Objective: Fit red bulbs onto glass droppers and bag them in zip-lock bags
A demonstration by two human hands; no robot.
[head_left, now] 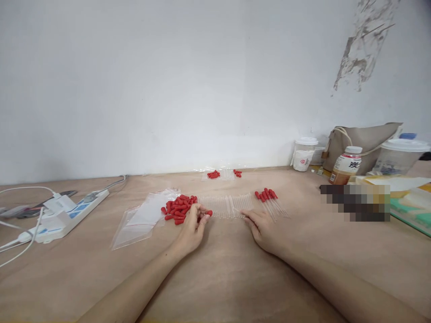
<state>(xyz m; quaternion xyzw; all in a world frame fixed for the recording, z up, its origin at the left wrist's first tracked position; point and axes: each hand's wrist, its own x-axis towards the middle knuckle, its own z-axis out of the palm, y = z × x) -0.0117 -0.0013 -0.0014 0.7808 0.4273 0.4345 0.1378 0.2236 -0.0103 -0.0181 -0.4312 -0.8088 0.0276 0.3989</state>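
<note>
Red bulb [209, 213], one: clamped between thumb and fingertips of the left hand [194, 226], held there, I judge, for fine control of so small a piece. Right hand [264, 228], one: fingertips close together at the near edge of the row; from my remote seat I cannot tell whether they grip a tube. Clear tubes [220, 206], one row: side by side on the bench [218, 282] between the hands, presumably so that single pieces lift easily. Loose red bulbs [178, 207], one heap: just beside the left hand, likely for its short reach. Bulb-topped tubes [267, 194], one group: beyond the right hand, apart from the bare row, which I read as sorting. Clear bags [143, 222], several: flat, left of the heap. Power strip [76, 215]: farther left. Bottle [346, 165] and lidded cup [305, 154]: right rear.
</note>
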